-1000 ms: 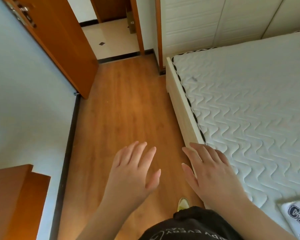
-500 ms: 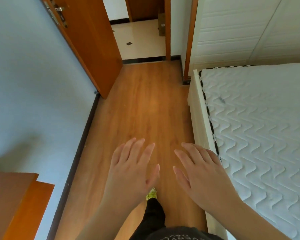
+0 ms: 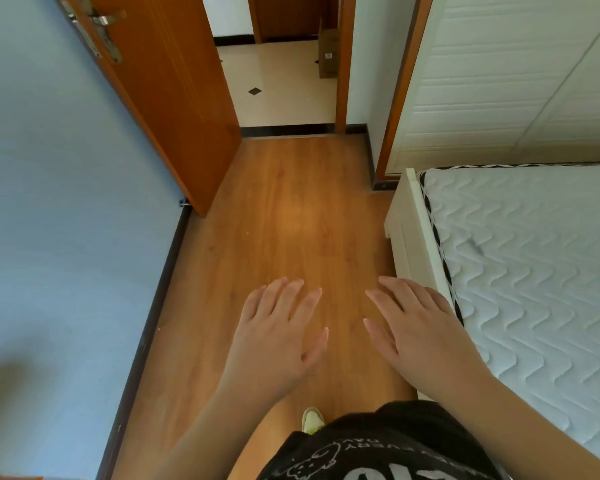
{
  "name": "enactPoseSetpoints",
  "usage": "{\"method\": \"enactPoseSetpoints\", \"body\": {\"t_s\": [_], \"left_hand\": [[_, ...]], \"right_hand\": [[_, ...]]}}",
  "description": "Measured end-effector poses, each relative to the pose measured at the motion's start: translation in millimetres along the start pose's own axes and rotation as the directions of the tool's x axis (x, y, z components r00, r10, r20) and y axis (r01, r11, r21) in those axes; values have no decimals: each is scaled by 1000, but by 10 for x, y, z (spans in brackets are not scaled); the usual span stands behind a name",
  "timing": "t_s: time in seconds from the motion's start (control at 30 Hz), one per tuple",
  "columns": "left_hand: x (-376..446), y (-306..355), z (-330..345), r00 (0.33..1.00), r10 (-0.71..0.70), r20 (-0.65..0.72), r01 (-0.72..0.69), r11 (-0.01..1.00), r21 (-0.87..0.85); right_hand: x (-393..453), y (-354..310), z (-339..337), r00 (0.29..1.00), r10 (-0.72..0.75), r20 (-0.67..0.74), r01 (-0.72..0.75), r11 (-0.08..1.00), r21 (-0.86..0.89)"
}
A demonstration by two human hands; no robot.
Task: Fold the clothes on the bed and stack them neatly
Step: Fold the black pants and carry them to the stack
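Head view: left hand (image 3: pixel 278 341) and right hand (image 3: pixel 420 336) spread flat, fingers straight, holding nothing, above wooden floor (image 3: pixel 284 220). Bed (image 3: pixel 534 271) at right, bare quilted mattress; clothes out of view. Open door (image 3: pixel 160 81) far left.

A pale blue wall (image 3: pixel 59 188) runs down the left side, edged at its foot by a dark skirting board (image 3: pixel 149 327) where it meets the warm wood-plank floor (image 3: pixel 284 237), which carries a soft patch of reflected light. An orange-brown wooden door (image 3: pixel 167 91) with a metal lever handle (image 3: pixel 101 22) stands open against that wall, giving onto a cream tiled floor (image 3: pixel 284 88) with small black diamond insets and a cardboard box (image 3: pixel 328 50) leaning by the door frame. On the right, a white wardrobe (image 3: pixel 499 81) with ribbed panels stands behind a cream bed frame (image 3: pixel 413 244) that carries a white mattress (image 3: pixel 534 265) quilted in wavy lines.
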State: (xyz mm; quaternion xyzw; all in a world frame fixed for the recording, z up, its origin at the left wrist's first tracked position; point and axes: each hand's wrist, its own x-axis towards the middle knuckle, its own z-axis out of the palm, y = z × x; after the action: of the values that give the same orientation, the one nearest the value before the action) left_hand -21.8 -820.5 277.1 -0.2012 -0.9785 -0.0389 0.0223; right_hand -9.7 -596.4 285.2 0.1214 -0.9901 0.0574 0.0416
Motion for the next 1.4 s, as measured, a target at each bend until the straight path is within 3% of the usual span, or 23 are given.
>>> {"method": "enactPoseSetpoints", "body": {"t_s": [0.2,0.53,0.83,1.07,1.4], "left_hand": [[1096,-271,71,995,102,-15,-102,995,2],[3201,-436,222,989,128,69,-131,990,46],[4636,-714,237,980,195,42,-196,980,22],[5777,-1373,474,955,292,44,-291,956,-15],[7467,-2051,454,869,477,130,-470,879,-80]], "right_hand": [[887,536,42,996,79,-45,-79,997,2],[2473,1563,318,999,38,-12,-37,998,55],[3759,2205,445,999,-12,37,8,994,106],[4840,2407,777,996,80,38,-82,995,63],[6211,2594,826,962,270,38,-271,962,33]]}}
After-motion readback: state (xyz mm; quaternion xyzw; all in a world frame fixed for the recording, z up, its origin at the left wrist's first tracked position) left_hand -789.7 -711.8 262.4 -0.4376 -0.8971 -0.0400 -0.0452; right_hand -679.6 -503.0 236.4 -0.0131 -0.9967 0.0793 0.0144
